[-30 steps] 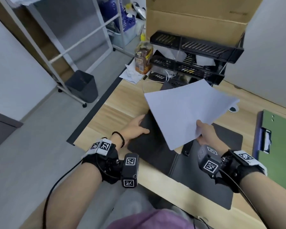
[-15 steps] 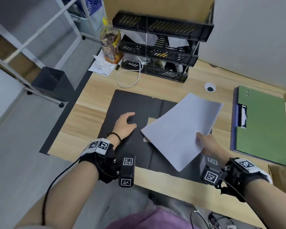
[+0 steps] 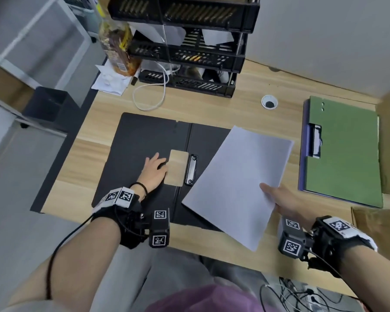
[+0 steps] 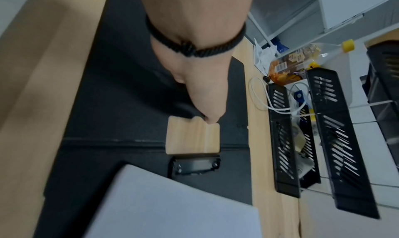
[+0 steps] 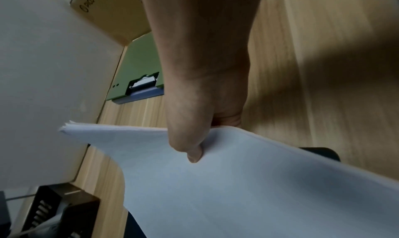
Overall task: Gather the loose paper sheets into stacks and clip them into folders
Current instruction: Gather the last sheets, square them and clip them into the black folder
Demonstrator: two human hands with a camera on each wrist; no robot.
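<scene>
Right hand [image 3: 284, 202] pinches paper stack [image 3: 239, 183] over black folder [image 3: 140, 140].

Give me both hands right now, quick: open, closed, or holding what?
Left hand: open, resting on the open black folder, fingertips at its cutout edge.
Right hand: holding the paper stack, thumb pinched on top.

We see white paper sheets [image 3: 241, 181] over a black folder [image 3: 144, 140] with a dark metal clip [image 3: 191, 169]. The desk [image 3: 245, 109] is pale wood grain. The second folder [image 3: 342, 152] is green over blue. The tray rack [image 3: 189, 48] is black with slotted fronts; the wrist tags [image 3: 119, 196] are black-and-white squares.
</scene>
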